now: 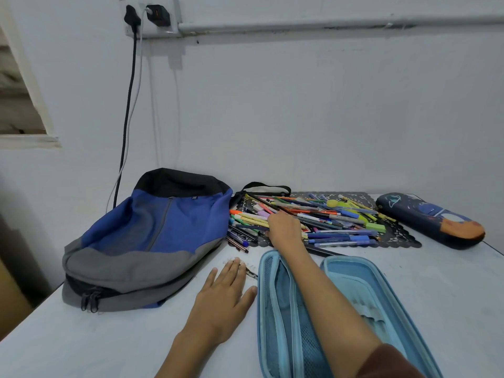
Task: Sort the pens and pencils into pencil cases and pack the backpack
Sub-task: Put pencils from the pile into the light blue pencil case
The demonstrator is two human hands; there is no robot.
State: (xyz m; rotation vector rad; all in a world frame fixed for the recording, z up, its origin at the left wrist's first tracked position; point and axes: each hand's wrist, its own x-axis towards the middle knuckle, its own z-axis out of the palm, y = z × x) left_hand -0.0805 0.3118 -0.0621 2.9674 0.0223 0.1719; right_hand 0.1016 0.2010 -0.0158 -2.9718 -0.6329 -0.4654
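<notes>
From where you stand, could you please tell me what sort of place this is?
Probably a study desk at home: a heap of pens and pencils, a blue-and-grey backpack and an open light-blue pencil case lie on a white table beneath a wall socket.

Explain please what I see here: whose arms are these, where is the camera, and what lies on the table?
There is no machine: a person wears one camera on the head, so you look down at that person's arms. The left hand lies flat and open on the table. The right hand reaches over an open light-blue pencil case into a pile of pens and pencils on a dark mat. Whether it grips one is hidden. A blue and grey backpack lies on the left, a closed dark pencil case on the right.
</notes>
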